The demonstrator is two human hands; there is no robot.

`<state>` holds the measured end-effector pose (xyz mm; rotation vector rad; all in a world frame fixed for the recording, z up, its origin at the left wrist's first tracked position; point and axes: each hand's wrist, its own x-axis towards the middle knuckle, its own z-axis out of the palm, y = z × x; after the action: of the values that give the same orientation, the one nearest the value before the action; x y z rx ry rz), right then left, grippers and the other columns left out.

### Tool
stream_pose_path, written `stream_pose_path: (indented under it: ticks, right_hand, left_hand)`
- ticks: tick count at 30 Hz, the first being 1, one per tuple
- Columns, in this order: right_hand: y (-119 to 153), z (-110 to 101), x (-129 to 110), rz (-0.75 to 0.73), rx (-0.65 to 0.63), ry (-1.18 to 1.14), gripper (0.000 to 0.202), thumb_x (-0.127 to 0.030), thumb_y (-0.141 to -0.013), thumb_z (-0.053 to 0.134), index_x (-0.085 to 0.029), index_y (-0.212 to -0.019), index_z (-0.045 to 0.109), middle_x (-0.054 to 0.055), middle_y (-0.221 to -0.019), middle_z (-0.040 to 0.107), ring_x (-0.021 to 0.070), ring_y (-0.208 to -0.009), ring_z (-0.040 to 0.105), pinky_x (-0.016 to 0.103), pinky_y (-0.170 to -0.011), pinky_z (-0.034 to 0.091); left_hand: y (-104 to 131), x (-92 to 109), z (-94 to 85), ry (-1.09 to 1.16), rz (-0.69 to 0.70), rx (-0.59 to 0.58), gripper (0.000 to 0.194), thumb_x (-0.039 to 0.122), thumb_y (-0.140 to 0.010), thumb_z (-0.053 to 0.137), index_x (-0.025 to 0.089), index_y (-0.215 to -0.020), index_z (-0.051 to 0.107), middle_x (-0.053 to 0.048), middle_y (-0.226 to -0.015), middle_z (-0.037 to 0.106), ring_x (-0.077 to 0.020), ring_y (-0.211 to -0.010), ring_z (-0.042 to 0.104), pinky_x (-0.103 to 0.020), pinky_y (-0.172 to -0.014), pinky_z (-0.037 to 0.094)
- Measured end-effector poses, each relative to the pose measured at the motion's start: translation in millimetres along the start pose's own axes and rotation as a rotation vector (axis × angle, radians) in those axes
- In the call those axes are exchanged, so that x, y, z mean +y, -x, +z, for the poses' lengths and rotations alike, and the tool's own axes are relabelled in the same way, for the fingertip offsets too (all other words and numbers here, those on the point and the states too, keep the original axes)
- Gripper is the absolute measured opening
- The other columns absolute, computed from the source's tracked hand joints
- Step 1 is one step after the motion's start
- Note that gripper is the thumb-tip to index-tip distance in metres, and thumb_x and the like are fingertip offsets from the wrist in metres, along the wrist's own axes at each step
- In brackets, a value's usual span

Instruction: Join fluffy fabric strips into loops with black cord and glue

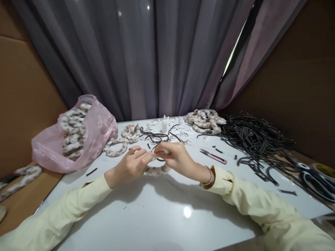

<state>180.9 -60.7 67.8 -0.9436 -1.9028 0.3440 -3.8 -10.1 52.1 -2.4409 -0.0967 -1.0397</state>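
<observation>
My left hand [131, 166] and my right hand [178, 158] meet above the middle of the white table, both with fingers pinched. Between the fingertips shows a small whitish end of a furry tube [157, 170], brown and white, which curves below my hands. My fingers hide most of the pinched spot. A short stretch of black cord shows beside the right fingertips; whether it joins the tube I cannot tell. Just beyond my hands lie loose black cords [154, 135] and a small white dropper bottle [164, 125], standing upright.
A pink plastic bag [104, 122] of furry tubes stands left, with more furry tubes [117, 146] beside it. At the back right are a furry pile [205, 120] and a heap of black cords [256, 136]. Thread snips [214, 156] lie right of my hands; scissors [316, 184] lie farther right.
</observation>
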Motion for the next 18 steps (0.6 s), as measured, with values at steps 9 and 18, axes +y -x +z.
stream_pose_path:
  ticks: [9,18]
  right_hand:
    - [-9.3,-8.4,-0.3,0.059,-0.189,0.060,0.012,-0.007,-0.076,0.060,-0.013,-0.070,0.069,0.002,-0.065,0.066,0.0105,-0.061,0.058,0.019,-0.060,0.041]
    - [-14.7,-13.9,7.8,0.439,-0.509,-0.108,0.025,-0.024,-0.083,0.053,-0.010,-0.065,0.061,-0.004,-0.049,0.045,0.0049,-0.044,0.035,0.018,-0.044,0.027]
  left_hand:
    - [6.6,-3.1,3.9,-0.132,0.125,-0.003,0.020,0.008,-0.085,0.045,0.012,-0.103,0.049,-0.008,-0.081,0.070,-0.0162,-0.069,0.061,-0.032,-0.073,0.040]
    - [5.6,0.2,5.8,0.048,0.015,-0.057,0.022,0.005,-0.086,0.038,0.015,-0.104,0.047,-0.004,-0.075,0.066,-0.0147,-0.064,0.059,-0.031,-0.071,0.041]
